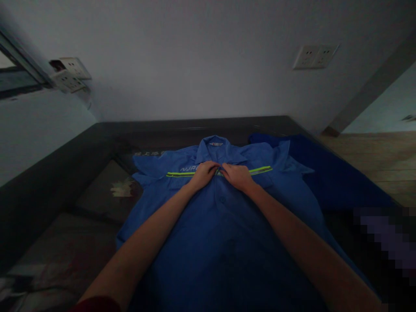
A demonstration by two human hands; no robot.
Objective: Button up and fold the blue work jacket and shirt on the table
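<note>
A blue work shirt (201, 229) lies spread out flat, its collar (215, 145) at the far end and its front facing up. Across the chest runs a yellow-green reflective stripe (260, 170). My left hand (205, 172) and my right hand (238, 175) meet at the middle of this stripe, on the front placket. The fingers of each are pinched on a shirt edge there. Whatever button lies between the fingertips is hidden. Lower down on the placket a round button (222, 199) shows.
Beneath the shirt is a dark surface with a raised dark rim (195, 125) against the wall. A darker blue cloth (338, 182) lies at the right. Wall sockets (315, 57) sit at upper right, and more sockets (69, 76) at upper left. A pale torn patch (122, 189) shows at left.
</note>
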